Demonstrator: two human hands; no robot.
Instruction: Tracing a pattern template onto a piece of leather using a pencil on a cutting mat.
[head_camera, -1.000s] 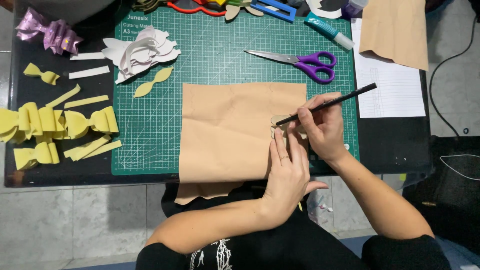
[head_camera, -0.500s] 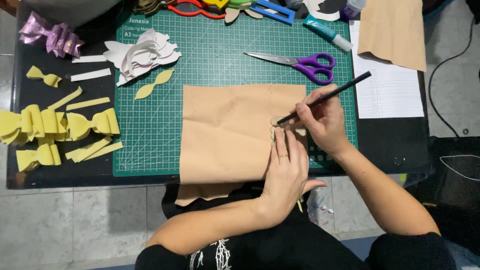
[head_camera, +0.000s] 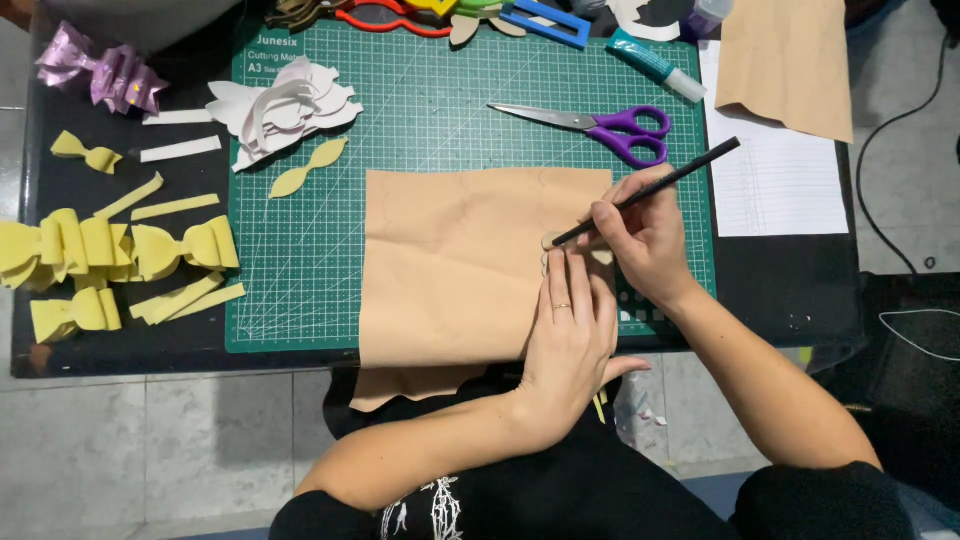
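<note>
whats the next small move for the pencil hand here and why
Probably draw the black pencil on along the edge of the small template. Its tip sits at that edge on the tan sheet, the right hand grips it, and the left hand presses the template flat.

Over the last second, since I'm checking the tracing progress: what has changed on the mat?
Almost nothing. The right hand tilted the black pencil slightly, tip staying at the small template. The left hand stayed flat on the tan sheet; the purple scissors unmoved.
</note>
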